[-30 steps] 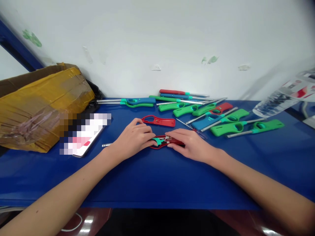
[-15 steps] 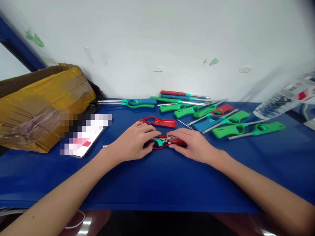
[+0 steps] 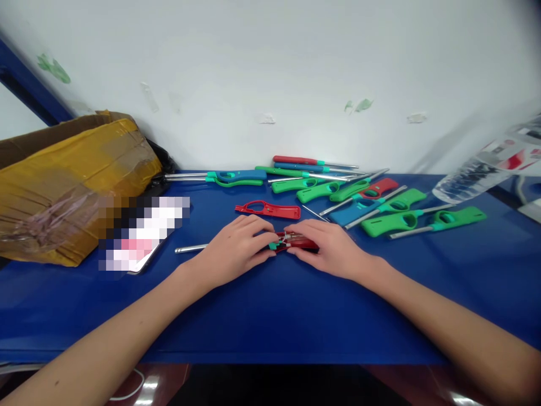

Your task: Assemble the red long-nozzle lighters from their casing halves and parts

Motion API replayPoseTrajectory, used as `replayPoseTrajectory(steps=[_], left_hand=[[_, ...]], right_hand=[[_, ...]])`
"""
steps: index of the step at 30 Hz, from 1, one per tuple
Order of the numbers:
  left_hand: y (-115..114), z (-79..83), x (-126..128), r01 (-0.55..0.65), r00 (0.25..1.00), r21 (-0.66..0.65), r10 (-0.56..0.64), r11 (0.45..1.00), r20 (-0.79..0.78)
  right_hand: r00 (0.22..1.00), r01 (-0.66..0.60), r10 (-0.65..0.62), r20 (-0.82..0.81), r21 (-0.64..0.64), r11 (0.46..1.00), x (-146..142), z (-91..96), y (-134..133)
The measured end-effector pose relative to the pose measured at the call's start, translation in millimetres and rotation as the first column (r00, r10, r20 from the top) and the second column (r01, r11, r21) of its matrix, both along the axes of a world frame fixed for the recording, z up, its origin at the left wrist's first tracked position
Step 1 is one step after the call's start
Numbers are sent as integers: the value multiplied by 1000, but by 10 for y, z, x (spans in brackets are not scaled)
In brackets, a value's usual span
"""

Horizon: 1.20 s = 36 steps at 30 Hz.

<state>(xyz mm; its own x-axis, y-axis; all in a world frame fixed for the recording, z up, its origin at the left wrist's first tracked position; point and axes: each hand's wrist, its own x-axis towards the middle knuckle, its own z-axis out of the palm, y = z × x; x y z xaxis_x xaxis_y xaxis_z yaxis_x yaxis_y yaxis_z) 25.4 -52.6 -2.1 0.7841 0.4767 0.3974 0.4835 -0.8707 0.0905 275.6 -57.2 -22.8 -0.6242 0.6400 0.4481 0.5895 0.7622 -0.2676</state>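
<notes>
An opened red gas lighter (image 3: 302, 241) lies on the blue table between my hands, its inner parts showing. My left hand (image 3: 240, 248) is closed over its front part, fingers at the teal trigger piece (image 3: 274, 245). The lighter's metal tube (image 3: 190, 248) sticks out to the left beyond that hand. My right hand (image 3: 332, 248) grips the red handle end, thumb on the near side and fingers on the far side. Just beyond them rests a loose red half-shell (image 3: 270, 209), inner side up. Fingers hide much of the lighter's middle.
Several assembled lighters, among them a green one (image 3: 389, 224) and a blue one (image 3: 350, 212), lie at the back and right. A taped cardboard box (image 3: 76, 192) and a blurred-out phone (image 3: 147, 239) are at left. A plastic bottle (image 3: 473, 169) lies at right.
My left hand has shifted right along the lighter, closer to my right hand, covering more of the teal piece. More of the metal tube shows on the left.
</notes>
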Motion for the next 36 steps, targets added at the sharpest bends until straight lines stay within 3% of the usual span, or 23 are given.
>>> replayPoseTrajectory(steps=[11,22,36], left_hand=[[-26,28,21,43,998,224,-52,974,35],[8,49,-19,13,995,-2,-13,1000,96],[19,82,-77,-22,999,-25,22,999,25]], right_hand=[[999,39,-39,-5,-11,999,-23,-16,7],[999,36,-37,-15,-69,997,-17,14,-1],[1000,15,-16,-9,-126,992,-23,29,24]])
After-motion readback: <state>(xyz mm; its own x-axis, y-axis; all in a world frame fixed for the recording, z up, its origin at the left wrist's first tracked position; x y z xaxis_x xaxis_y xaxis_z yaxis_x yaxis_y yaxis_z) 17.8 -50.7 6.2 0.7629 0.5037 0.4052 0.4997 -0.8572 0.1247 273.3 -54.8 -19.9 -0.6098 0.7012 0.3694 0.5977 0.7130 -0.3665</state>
